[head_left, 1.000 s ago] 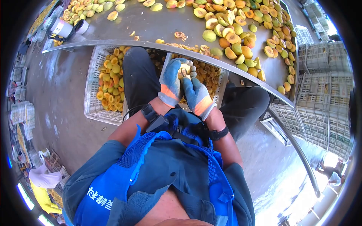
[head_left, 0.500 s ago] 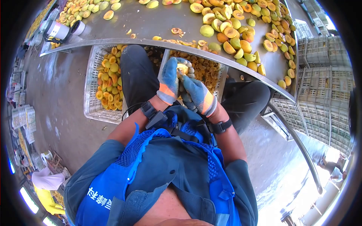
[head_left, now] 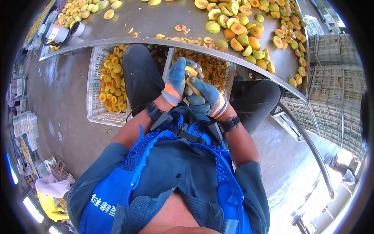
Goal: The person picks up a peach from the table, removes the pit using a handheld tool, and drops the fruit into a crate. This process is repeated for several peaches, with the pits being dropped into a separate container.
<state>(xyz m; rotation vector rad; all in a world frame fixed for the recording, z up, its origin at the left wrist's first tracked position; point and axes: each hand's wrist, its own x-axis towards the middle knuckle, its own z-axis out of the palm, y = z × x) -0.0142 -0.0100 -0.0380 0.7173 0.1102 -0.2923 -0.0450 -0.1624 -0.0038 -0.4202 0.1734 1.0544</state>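
Observation:
My left hand (head_left: pixel 176 81), in a blue and grey glove with an orange cuff band, is closed around a yellow peach piece (head_left: pixel 190 71) above my lap. Just right of it, my right hand (head_left: pixel 208 94), gloved the same way, is wrapped around a slim tool with a tan handle (head_left: pixel 196 91). The tool's tip meets the fruit between both hands and is hidden by the fingers. Below the hands is a crate of cut peach pieces (head_left: pixel 212 68); a white crate (head_left: pixel 92 105) of peach halves stands left of my knee.
A metal table (head_left: pixel 156 23) with a raised edge spans the front, bearing many peach halves (head_left: pixel 237 29) and some scraps. Stacked plastic crates (head_left: pixel 331 89) stand at the right, beside a curved metal bar (head_left: pixel 311 148). A person in yellow (head_left: pixel 50 204) is at the lower left.
My right hand has turned and shifted slightly, so more of the tan handle shows. The left hand still holds the peach piece, with its fingers a little moved.

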